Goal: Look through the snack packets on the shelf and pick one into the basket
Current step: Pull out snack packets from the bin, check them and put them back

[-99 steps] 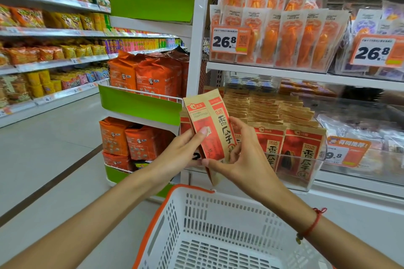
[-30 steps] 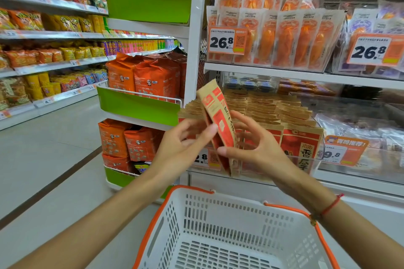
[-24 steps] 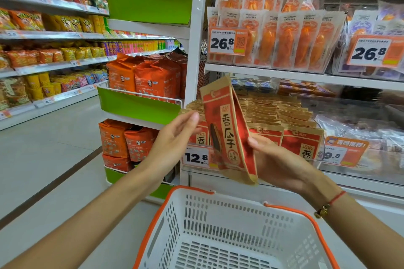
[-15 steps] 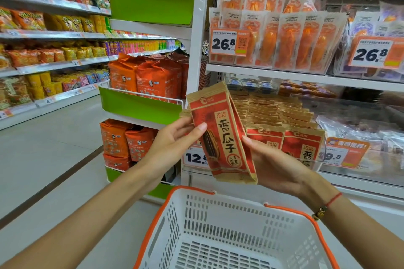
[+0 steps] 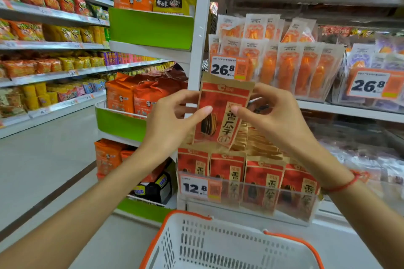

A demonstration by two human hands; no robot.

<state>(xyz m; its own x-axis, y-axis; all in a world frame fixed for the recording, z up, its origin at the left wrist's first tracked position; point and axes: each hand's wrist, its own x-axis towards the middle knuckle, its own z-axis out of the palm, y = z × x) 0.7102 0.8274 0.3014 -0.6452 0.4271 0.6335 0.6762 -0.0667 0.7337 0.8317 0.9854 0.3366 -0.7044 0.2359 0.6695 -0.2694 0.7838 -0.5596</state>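
Lifted higher since a moment ago, the red seed packet (image 5: 223,113) now faces me upright, pinched by my left hand (image 5: 172,120) at nine o'clock and my right hand (image 5: 275,116) at three. Choosing looks done; dropping it into the basket (image 5: 218,244) at six o'clock remains.

Bright even light, soft focus, bowed edges

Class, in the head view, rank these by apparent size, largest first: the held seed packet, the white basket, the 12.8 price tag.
1. white basket, cropped and nearest the camera
2. held seed packet
3. 12.8 price tag
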